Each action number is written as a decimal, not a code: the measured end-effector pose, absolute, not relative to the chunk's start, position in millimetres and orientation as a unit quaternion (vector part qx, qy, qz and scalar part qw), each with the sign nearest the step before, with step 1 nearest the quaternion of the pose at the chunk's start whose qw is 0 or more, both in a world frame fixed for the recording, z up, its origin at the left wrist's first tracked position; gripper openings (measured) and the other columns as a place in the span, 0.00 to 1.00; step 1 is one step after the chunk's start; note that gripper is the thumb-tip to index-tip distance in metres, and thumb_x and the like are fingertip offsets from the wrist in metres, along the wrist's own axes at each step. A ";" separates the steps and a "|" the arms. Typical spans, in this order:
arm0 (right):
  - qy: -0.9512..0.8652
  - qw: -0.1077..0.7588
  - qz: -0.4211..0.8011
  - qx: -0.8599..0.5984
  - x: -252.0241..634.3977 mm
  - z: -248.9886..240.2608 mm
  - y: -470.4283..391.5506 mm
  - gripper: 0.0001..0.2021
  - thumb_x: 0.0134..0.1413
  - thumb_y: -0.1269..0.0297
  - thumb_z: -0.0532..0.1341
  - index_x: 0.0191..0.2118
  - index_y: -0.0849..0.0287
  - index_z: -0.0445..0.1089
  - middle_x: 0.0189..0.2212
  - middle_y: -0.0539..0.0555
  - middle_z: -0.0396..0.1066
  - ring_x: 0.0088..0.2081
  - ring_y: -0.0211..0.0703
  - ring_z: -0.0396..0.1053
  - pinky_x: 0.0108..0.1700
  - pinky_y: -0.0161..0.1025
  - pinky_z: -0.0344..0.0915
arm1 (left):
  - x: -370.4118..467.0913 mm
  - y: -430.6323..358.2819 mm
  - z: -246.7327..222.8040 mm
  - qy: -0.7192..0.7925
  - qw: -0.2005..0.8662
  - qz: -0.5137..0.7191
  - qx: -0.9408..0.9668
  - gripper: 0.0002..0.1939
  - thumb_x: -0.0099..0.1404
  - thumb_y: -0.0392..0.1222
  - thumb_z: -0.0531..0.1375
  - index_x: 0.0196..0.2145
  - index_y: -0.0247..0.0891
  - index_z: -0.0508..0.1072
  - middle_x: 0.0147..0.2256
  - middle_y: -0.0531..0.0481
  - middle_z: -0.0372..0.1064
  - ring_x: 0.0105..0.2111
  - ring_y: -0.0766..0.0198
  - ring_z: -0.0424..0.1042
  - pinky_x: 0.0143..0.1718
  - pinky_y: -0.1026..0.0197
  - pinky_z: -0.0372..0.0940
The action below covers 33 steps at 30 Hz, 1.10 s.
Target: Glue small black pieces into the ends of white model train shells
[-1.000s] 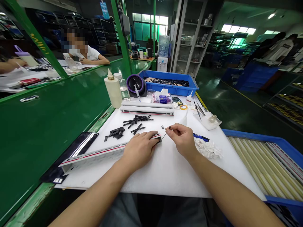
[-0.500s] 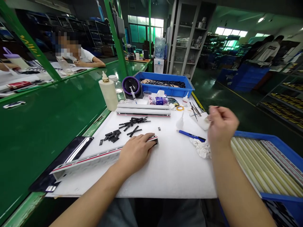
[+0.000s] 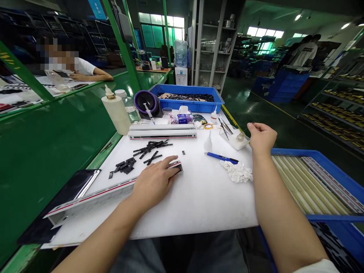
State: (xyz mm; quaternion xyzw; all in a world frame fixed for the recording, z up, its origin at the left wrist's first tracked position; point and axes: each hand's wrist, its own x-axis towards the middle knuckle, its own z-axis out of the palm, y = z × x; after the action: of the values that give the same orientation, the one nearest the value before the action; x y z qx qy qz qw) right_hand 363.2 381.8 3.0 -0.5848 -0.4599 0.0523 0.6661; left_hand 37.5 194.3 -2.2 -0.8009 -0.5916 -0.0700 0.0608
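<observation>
My left hand lies over the right end of a long white model train shell, a hollow channel with a red stripe and a row of slots. Its thumb and fingers grip the shell, while the index finger stretches beyond the upper edge. Past that end, a small black piece rests alone on the white work surface. My right hand is raised at the right, fingers pinched; whatever tiny thing they hold is unclear. A small glass jar on a white pad stands just left of it.
Loose black strips and short black pieces lie beyond the shell. A blue pen, crumpled tissue and dropper bottle are at right. White shells, a cream bottle and blue bin stand behind.
The view has turned slightly right. My right hand has moved away from the jar, which now shows fully. My left index finger has straightened while the hand stays on the shell.
</observation>
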 end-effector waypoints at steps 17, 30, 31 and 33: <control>-0.600 0.610 -0.062 -0.514 312.0 21.9 320.5 0.12 0.55 0.63 0.59 0.43 0.58 0.73 0.30 0.52 0.65 0.31 0.42 0.63 0.38 0.41 0.64 | 31.0 200.7 6.7 -0.585 -0.007 -0.074 -0.808 0.17 0.70 0.45 0.48 0.45 0.51 0.76 0.63 0.55 0.56 0.53 0.55 0.68 0.46 0.54 0.68; -0.875 0.130 0.117 -0.452 185.0 -20.6 321.9 0.11 0.62 0.66 0.55 0.44 0.58 0.73 0.43 0.59 0.71 0.44 0.49 0.70 0.44 0.42 0.62 | 20.8 214.8 18.4 -0.603 -0.132 -0.072 -0.784 0.18 0.68 0.48 0.49 0.49 0.53 0.75 0.64 0.57 0.54 0.48 0.59 0.71 0.42 0.59 0.68; -0.875 0.133 0.115 -0.451 186.0 -19.3 322.1 0.10 0.61 0.66 0.55 0.43 0.58 0.74 0.42 0.59 0.71 0.43 0.49 0.70 0.44 0.41 0.62 | 20.9 214.9 18.5 -0.604 -0.131 -0.071 -0.783 0.18 0.68 0.48 0.49 0.49 0.53 0.75 0.64 0.58 0.54 0.48 0.59 0.71 0.42 0.59 0.68; -0.877 0.143 0.113 -0.444 190.9 -14.8 319.3 0.09 0.61 0.66 0.56 0.41 0.57 0.74 0.41 0.57 0.72 0.43 0.47 0.70 0.44 0.40 0.62 | 20.8 215.2 18.3 -0.603 -0.128 -0.068 -0.785 0.18 0.69 0.48 0.48 0.49 0.53 0.75 0.64 0.58 0.53 0.48 0.59 0.71 0.42 0.58 0.68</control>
State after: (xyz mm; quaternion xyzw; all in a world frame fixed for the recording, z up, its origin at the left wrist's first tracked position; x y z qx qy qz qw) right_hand 190.9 319.3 -14.8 -0.4443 -0.8771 0.1127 0.1435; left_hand 20.8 215.2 18.3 -0.7847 -0.6028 -0.0680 -0.1276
